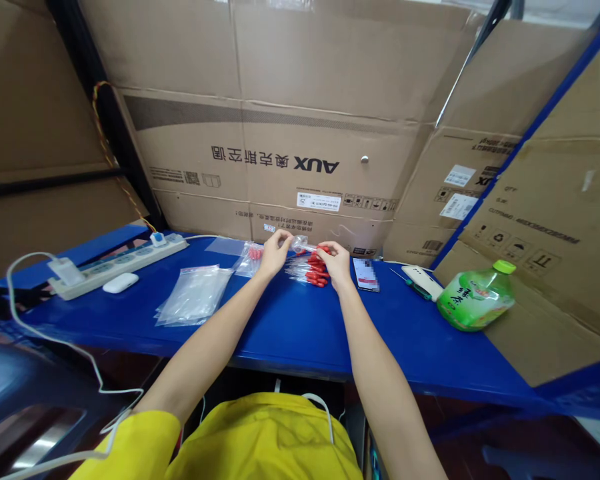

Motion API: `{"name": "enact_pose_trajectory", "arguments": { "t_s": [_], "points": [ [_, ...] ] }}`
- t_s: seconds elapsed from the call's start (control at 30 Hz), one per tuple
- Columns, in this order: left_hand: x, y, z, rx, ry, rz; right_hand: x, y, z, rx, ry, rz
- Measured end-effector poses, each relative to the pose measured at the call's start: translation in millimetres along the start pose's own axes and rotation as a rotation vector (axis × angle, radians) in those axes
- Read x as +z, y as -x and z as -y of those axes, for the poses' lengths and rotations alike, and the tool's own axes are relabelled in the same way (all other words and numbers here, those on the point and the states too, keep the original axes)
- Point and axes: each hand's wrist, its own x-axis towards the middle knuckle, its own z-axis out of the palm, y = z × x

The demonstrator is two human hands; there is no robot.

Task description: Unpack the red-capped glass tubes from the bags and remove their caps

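1. Head view, items: the red-ended pieces (316, 275) lie in a loose pile on the table (300, 333), just in front of the carton wall (280, 60). Their ends are glossy red, mostly pointing right; their slim, pale shafts point left and blur together.
2. Left hand (277, 252): thumb and fingertips nearly closed, pinching the edge of a small clear bag (300, 244) above the pile.
3. Right hand (336, 261): fingers curled, thumb and forefinger close together at a red end by the bag; whether that piece is inside the bag, I cannot tell.
4. Left of the pile are a bag of red pieces (250, 257), near the left hand, and a stack of flat clear bags (195, 297).
5. Room: blue tabletop runs between the forearms to the near edge. More spreads right of the right forearm, below the phone (366, 274) and screwdriver (420, 289). The carton wall bounds the far side; the power strip (125, 265) and bottle (476, 297) flank left and right.
6. Writing: "AUX" and "奥克斯空调" stand upside down on the carton wall. The right-hand carton (555, 200) shows "QTY"; its smaller print is blurred. The bottle's green label bears Chinese characters.
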Motion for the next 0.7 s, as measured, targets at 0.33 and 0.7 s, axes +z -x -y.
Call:
{"name": "enact_pose_trajectory", "arguments": {
  "t_s": [0.33,0.7],
  "points": [
    [-8.2,-3.7,5.4,-0.007,0.011,-0.207,-7.6,1.9,3.0,-0.185,0.515,0.118],
    [-5.1,-4.4,0.4,-0.028,0.134,-0.156,-13.5,1.5,-8.2,-0.327,0.791,0.162]
  ]
}}
